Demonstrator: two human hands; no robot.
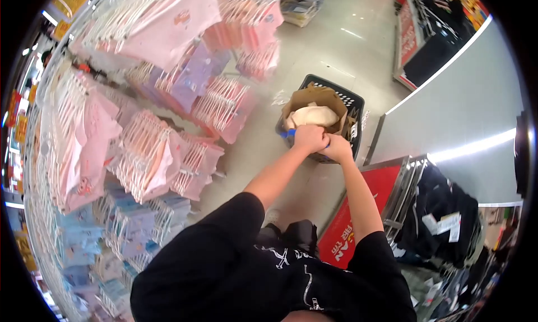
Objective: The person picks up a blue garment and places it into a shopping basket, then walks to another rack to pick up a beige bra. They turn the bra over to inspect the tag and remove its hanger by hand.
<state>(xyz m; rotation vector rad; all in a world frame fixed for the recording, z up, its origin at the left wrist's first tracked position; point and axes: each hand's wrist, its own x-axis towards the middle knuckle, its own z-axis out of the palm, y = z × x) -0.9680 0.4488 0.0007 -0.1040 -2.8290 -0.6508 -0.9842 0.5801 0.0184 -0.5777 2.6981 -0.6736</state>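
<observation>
My left hand (310, 138) and my right hand (338, 149) are side by side, both closed around the blue handle (288, 133) of a dark shopping basket (351, 96). The basket stands on the floor in front of me. Inside it is an open brown paper bag (329, 93) with a cream-coloured bundle (317, 116) in it; I cannot make out what the bundle is. Most of the handle is hidden under my fingers, and my forearms reach forward to it.
Racks of pink clothes (162, 31) on white hangers line the left, with pale blue clothes (73, 238) lower down. To my right are a red sign board (350, 221), dark clothes (443, 210) and a grey panel (448, 120). A shiny floor (336, 36) runs ahead.
</observation>
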